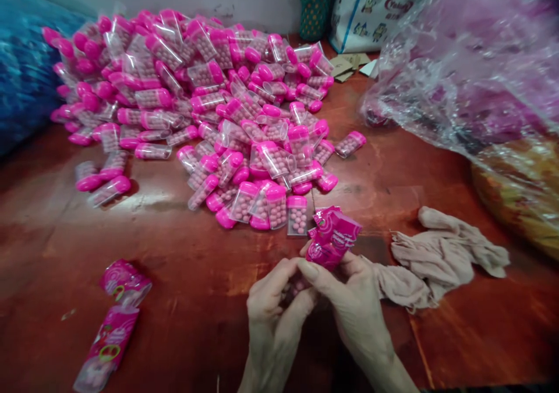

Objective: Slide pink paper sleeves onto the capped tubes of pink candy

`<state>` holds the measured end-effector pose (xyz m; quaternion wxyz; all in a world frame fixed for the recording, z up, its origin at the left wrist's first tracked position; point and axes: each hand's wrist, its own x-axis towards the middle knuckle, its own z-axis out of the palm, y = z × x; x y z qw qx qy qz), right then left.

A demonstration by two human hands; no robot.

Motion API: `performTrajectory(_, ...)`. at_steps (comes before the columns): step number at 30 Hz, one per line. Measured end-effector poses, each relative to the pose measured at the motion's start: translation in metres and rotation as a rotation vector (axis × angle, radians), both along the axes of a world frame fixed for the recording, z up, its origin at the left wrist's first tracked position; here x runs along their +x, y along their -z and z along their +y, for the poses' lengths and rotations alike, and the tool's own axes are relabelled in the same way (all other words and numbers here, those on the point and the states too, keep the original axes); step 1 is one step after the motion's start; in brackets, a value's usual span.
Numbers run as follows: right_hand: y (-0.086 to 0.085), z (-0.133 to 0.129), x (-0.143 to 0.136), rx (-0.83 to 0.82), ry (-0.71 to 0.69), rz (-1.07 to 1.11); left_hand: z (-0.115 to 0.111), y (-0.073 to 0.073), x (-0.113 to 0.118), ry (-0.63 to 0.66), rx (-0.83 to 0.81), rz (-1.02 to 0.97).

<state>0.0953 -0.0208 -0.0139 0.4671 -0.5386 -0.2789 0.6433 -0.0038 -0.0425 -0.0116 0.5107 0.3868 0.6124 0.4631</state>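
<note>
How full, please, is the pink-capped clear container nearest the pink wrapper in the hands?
Nearly full: pink balls show through the clear container, reaching close to its pink cap.

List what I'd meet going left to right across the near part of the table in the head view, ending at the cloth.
Pink-wrapped containers → left hand → right hand → crumpled beige cloth.

Dim indoor light here; pale glare washing glossy red-brown wooden tabletop [52,212], white glints peppering crinkled clear plastic bag [414,84]; corners dark, edges smeared soft.
</note>
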Motion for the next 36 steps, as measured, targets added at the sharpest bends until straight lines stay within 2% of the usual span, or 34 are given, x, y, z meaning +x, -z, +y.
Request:
performTrajectory(6, 0.0, -0.002, -0.013, 0.039, -0.031, -0.321, -0.001, 0.002, -0.001, -0.1, -0.123, -0.157)
performTrajectory(12, -0.003, -0.004, -0.011, 0.134, -0.087, -0.33, 0.007, 0.006, 0.001, -0.113, -0.15, -0.406)
performTrajectory(14, -0.003, -0.004, -0.006, 0.16, -0.05, -0.393, 0.007, 0.005, 0.0, -0.088, -0.136, -0.43)
performTrajectory(16, -0.001, -0.005, -0.002, 0.271, 0.002, -0.559, 0.006, 0.004, -0.001, -0.075, -0.083, -0.391)
performTrajectory(18, 0.003, -0.005, 0.0, 0.492, 0.0, -0.774, 0.004, 0.003, -0.001, -0.084, -0.029, -0.354)
performTrajectory(20, 0.007, -0.006, 0.0, 0.712, -0.072, -0.944, 0.004, 0.003, 0.001, -0.121, 0.01, -0.394)
performTrajectory(22, 0.01, -0.007, -0.003, 0.82, -0.158, -1.009, 0.005, 0.004, 0.003, -0.229, 0.02, -0.464)
performTrajectory(24, 0.009, -0.008, -0.006, 0.791, -0.219, -0.968, 0.008, 0.004, 0.002, -0.355, 0.005, -0.531)
performTrajectory(25, 0.008, -0.009, -0.007, 0.749, -0.225, -0.927, 0.01, 0.005, 0.001, -0.377, -0.019, -0.572)
performTrajectory(30, 0.001, -0.012, -0.005, 0.519, -0.168, -0.773, 0.018, 0.006, -0.011, -0.352, -0.119, -0.705)
performTrajectory(36, -0.005, -0.015, -0.001, 0.169, -0.303, -0.434, 0.017, 0.008, -0.013, -0.328, -0.099, -0.751)
